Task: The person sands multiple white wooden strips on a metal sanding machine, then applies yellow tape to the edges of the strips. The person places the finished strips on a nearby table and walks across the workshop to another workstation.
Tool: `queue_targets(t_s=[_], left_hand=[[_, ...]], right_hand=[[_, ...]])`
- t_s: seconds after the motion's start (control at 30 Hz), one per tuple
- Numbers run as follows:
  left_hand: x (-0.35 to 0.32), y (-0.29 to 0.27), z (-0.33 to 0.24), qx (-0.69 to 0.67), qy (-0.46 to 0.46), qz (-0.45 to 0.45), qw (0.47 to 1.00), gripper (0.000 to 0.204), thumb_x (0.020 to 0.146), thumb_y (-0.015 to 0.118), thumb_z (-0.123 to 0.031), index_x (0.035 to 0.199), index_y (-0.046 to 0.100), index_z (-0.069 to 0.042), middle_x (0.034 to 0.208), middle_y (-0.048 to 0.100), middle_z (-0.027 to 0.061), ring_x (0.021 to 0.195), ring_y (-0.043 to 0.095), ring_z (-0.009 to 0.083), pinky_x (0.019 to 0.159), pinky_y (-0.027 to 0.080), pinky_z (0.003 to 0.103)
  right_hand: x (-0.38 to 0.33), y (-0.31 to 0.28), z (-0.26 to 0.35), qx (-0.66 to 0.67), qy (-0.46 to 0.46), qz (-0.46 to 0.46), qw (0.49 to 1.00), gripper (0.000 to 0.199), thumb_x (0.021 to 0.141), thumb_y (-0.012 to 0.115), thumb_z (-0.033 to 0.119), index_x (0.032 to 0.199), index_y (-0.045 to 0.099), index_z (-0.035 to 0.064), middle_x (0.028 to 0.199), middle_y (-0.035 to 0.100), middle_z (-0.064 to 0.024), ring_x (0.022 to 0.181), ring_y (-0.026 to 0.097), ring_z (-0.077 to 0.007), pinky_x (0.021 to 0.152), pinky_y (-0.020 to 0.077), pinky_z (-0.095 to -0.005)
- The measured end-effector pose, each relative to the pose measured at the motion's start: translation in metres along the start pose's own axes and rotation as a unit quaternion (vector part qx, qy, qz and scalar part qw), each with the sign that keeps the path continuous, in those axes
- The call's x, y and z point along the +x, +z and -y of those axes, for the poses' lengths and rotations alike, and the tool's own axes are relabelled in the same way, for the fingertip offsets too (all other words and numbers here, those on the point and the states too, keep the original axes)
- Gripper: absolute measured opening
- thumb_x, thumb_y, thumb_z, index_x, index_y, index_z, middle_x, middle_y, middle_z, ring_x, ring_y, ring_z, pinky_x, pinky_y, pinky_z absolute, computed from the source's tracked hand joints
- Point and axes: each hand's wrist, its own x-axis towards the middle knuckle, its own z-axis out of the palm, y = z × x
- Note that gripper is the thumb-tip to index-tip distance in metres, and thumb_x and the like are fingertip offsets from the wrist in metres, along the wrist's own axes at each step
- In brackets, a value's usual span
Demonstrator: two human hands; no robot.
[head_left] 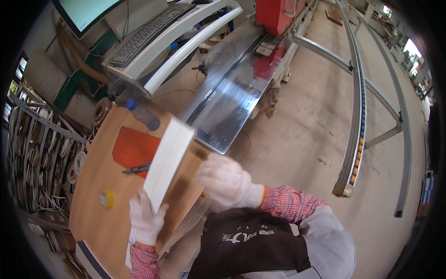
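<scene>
A long, narrow white board (168, 153) is tilted up over the wooden table, its far end near the metal machine bed. My left hand (146, 217), in a white glove, grips the board's near part, with the thumb and fingers on opposite sides. To the right of the board, my right hand (225, 181) is gloved too and blurred by motion. Its fingers are curled closed; what they hold, if anything, is hidden. Beside the board a utility knife (136, 169) lies partly on an orange-red sheet (131, 148).
On the wooden table (93, 174) are a yellow tape roll (106, 198) and a blue-capped bottle (143, 114). A shiny metal machine bed (227, 116) adjoins it, with a red machine housing (277, 16) beyond. Metal rails (354, 93) stand right; a keyboard (151, 35) sits upper left.
</scene>
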Motion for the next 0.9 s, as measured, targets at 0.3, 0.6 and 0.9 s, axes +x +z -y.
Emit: queue_targets(t_s=[0.3,0.6,0.9], left_hand=[[0.261,0.087,-0.200,-0.037,0.052,0.079,0.995,0.088,0.089,0.069,-0.062,0.135,0.056,0.011,0.122,0.066,0.0295,0.113,0.065,0.0438,0.096,0.056,0.051],[0.301,0.186,-0.232,0.016,0.156,-0.040,0.987,0.068,0.091,0.071,-0.053,0.129,0.067,0.003,0.138,0.056,0.0218,0.136,0.043,0.0465,0.111,0.030,0.068],[0.328,0.186,-0.220,-0.011,0.086,-0.018,0.996,0.053,0.088,0.074,-0.048,0.111,0.069,0.000,0.118,0.060,0.0199,0.117,0.051,0.0427,0.105,0.037,0.059]], right_hand=[[0.000,-0.117,-0.039,-0.097,0.058,-0.059,0.992,0.031,0.076,0.073,-0.001,0.106,0.071,0.0014,0.106,0.071,-0.0159,0.099,0.069,-0.0400,0.092,0.0580,-0.0514],[0.030,-0.181,-0.128,-0.101,0.109,-0.044,0.988,0.028,0.079,0.073,-0.003,0.106,0.072,0.0013,0.104,0.074,-0.0145,0.099,0.072,-0.0360,0.089,0.0568,-0.0448],[0.173,-0.185,-0.319,-0.023,-0.009,-0.002,1.000,0.027,0.089,0.073,0.000,0.115,0.072,0.0018,0.107,0.072,-0.0183,0.099,0.071,-0.0379,0.089,0.0580,-0.0432]])
